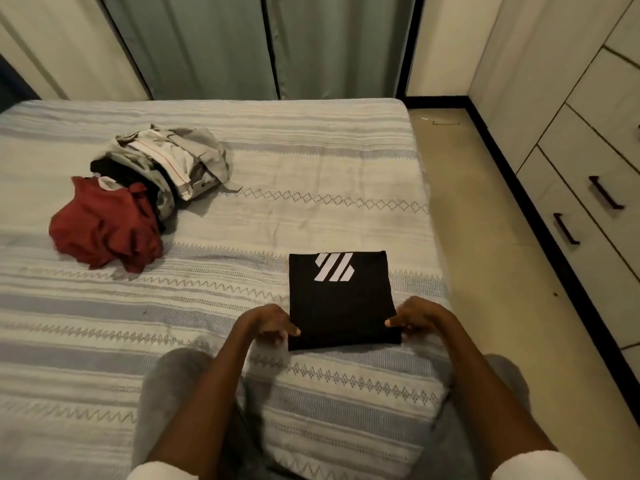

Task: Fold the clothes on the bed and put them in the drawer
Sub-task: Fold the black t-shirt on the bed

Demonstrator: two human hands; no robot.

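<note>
A black garment (341,299) with white diagonal stripes lies folded into a neat rectangle near the bed's right edge. My left hand (270,323) pinches its near left corner and my right hand (415,318) pinches its near right corner. Further back on the left sits a heap of unfolded clothes: a dark red garment (104,226) in front, and grey and white garments (173,157) behind it with something black between them. The drawers (581,216) with dark handles stand along the right wall, all closed.
The bed (242,237) has a grey and white striped patterned cover. A strip of beige floor (491,237) runs between the bed and the drawer unit. Green curtains (263,43) hang behind the bed. My knees rest on the bed's near edge.
</note>
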